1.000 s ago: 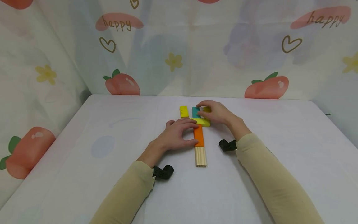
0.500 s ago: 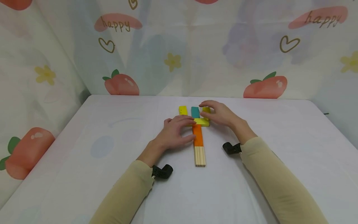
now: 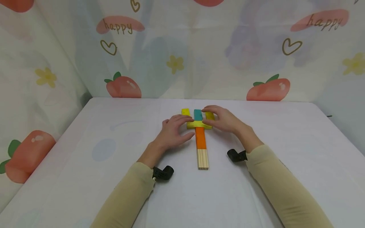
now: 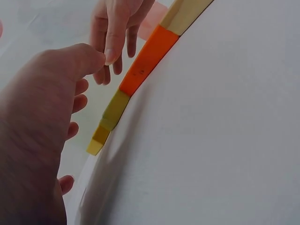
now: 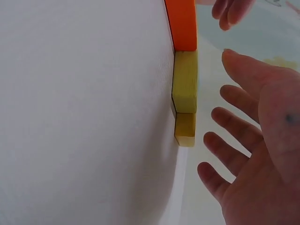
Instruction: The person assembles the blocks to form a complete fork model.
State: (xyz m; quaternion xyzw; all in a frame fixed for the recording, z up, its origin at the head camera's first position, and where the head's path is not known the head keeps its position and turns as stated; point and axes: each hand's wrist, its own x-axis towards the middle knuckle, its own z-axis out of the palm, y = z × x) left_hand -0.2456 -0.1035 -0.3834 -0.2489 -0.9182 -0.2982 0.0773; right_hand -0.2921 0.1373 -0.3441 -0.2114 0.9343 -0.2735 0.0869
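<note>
Coloured blocks lie flat on the white table in the head view. A yellow block (image 3: 203, 124) lies crosswise, with an orange block (image 3: 200, 138) and a grooved bare-wood block (image 3: 202, 159) in line nearer me. Beyond it are a teal block (image 3: 198, 115) in the middle, a yellow block (image 3: 185, 111) on the left and a darker yellow block (image 3: 209, 116) on the right, partly hidden. My left hand (image 3: 174, 131) hovers loosely left of the crosswise block, holding nothing. With fingers spread, my right hand (image 5: 262, 117) stays apart from the blocks in the right wrist view.
The white tabletop (image 3: 128, 196) spreads around the blocks, and a patterned cloth (image 3: 211, 50) hangs behind its far edge. Each wrist carries a black camera, such as the left one (image 3: 163, 173).
My right fingers have come off the teal block and shifted slightly right. My left hand has drawn a little to the left, away from the orange block. The blocks keep their arrangement.
</note>
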